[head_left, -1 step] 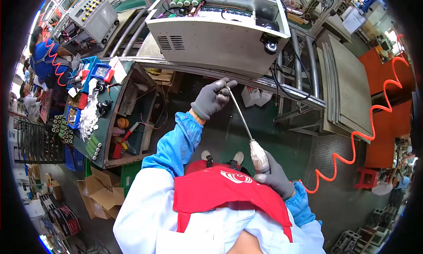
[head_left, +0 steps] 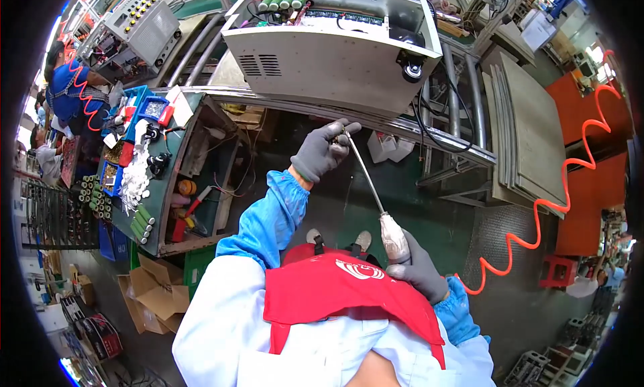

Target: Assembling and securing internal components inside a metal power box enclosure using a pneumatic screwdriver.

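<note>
My right hand (head_left: pixel 421 269), in a grey glove, is closed round the handle of a long-shafted screwdriver (head_left: pixel 367 174). The handle looks wrapped in whitish material, and the thin metal shaft slants up and left. At its tip is my left hand (head_left: pixel 317 155), also gloved in grey, with the fingers bent together round small brassy metal pieces (head_left: pixel 341 138) too small to name. Both hands are in front of my red apron, above the floor. Beyond them a grey metal cabinet (head_left: pixel 329 75) with vent slots and a caster lies on the frame bench, its open side showing green cylinders and wiring.
At the left, a green-topped bench (head_left: pixel 156 212) carries blue bins (head_left: pixel 153 110), white small parts (head_left: pixel 136 176) and green cylinders (head_left: pixel 142 224). An orange coiled hose (head_left: pixel 508 253) hangs at the right near stacked grey panels (head_left: pixel 533 125). An opened cardboard box (head_left: pixel 157 290) stands lower left. A person in blue (head_left: pixel 70 92) is far left.
</note>
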Tool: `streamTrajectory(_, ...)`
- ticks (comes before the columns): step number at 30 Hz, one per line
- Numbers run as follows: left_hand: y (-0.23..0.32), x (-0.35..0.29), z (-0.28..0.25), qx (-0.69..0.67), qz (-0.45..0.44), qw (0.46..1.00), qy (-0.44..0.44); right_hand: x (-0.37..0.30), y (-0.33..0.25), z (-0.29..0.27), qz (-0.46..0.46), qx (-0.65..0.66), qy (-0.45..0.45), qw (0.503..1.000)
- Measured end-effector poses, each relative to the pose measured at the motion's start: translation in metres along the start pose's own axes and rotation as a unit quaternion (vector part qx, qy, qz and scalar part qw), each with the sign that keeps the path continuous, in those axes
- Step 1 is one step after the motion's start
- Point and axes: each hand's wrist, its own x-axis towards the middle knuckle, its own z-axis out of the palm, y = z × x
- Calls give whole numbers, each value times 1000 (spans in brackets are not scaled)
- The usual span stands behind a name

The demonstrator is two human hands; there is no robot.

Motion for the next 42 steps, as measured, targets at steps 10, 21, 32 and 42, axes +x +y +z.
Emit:
streamTrajectory(10,-4,-6,9,74,16,997,-15,4,10,-5,-22,-9,2,1000)
streamTrajectory(21,5,3,9,267,83,960,-29,11,-2,-21,22,-7,-42,999)
streamTrajectory(32,7,41,34,184,73,975,-97,39,-16,-25,9,114,-46,992)
streamTrajectory(42,-54,30,32,452,-125,883,-14,124,-31,-12,-149,17,137,979)
